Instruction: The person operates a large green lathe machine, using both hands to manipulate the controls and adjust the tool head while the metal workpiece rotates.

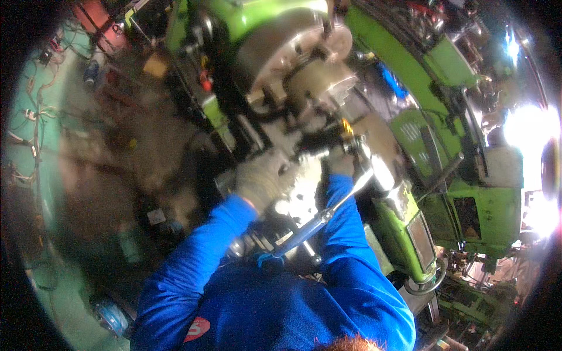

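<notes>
Green-painted cast metal fills the head view – a lathe (410,76) with its round steel chuck (293,52) at the top, gripping a short grey cylindrical workpiece (328,79). Below the chuck sits the dark tool post (328,140), and on it rests the head of a long chrome ratchet wrench with a blue grip end (319,219). The wrench's long axis runs diagonally, from the blue end low near the person's chest up and to the right toward the tool post.

The right hand (342,161), in a dark glove at the end of a blue sleeve, lies at the wrench's upper end by the tool post; whether its fingers are wrapped around the wrench I cannot tell, as motion blur smears them. The left hand (266,175), in a pale grey glove, lies flat on the grey metal carriage block (298,196) just left of the wrench – fingers spread, holding nothing. The right hand is the nearer one to the wrench head.
</notes>
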`<state>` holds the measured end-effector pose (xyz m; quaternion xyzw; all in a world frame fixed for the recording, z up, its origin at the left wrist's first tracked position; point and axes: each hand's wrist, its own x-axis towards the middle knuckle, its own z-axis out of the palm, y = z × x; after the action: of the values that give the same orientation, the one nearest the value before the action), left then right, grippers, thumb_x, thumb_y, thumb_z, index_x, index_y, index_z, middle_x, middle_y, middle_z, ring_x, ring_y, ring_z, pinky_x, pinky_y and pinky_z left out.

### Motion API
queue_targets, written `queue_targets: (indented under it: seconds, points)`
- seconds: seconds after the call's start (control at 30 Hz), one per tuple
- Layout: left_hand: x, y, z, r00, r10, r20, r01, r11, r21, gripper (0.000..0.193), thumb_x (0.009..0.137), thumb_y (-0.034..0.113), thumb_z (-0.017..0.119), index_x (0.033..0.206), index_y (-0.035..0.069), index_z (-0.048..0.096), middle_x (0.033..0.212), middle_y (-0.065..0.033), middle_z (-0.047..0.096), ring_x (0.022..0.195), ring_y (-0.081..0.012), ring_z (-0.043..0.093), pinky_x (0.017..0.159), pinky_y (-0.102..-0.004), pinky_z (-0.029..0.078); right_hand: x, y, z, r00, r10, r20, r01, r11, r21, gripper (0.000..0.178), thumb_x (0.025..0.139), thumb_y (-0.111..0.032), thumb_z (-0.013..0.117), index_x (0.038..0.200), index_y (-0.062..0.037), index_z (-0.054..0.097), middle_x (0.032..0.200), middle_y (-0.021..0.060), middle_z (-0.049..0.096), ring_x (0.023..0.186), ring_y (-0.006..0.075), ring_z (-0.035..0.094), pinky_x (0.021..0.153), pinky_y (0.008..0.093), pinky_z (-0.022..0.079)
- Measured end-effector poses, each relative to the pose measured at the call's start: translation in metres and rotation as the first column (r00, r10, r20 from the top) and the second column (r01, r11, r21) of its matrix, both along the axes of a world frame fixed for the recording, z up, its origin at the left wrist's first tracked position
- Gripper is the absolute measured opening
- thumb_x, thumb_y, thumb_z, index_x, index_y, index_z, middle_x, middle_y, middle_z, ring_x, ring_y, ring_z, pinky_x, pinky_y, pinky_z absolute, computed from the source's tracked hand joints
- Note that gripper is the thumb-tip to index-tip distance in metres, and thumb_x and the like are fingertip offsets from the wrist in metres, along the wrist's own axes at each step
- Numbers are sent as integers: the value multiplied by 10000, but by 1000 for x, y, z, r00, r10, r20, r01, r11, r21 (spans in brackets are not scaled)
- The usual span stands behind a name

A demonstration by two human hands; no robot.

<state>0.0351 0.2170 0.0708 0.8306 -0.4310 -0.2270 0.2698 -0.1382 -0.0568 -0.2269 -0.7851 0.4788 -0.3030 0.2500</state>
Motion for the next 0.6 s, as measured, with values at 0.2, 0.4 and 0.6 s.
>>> queue_targets:
  seconds: [0.2, 0.4, 0.6]
  points:
    - [2, 10, 5, 999, 20, 25, -20, 1000, -2, 413, 929, 514, 657, 1004, 109, 684, 994, -186, 710, 940, -394, 686, 832, -496, 533, 0, 15, 39, 817, 287, -501, -376, 923, -84, 300, 975, -367, 566, 1150, -145, 666, 1105, 138, 681, 977, 372, 656, 852, 475, 567]
    - [-3, 2, 6, 1000, -19, -2, 19, 999, -26, 378, 937, 482, 660, 996, 110, 682, 1010, -178, 710, 925, -388, 691, 820, -483, 539, -5, 8, 38, 963, 250, -102, -252, 968, -2, 292, 998, -356, 563, 1104, -102, 658, 1075, 74, 648, 936, 225, 610, 789, 366, 543]
    - [-4, 1, 6, 1000, 14, -1, -14, 1000, 23, 395, 932, 502, 653, 1001, 114, 679, 986, -183, 715, 903, -387, 699, 812, -479, 548, 17, 27, 38, 178, -480, 859, -577, 656, 486, 250, 937, -88, 607, 1149, 35, 654, 1091, 171, 711, 970, 280, 687, 864, 385, 565]
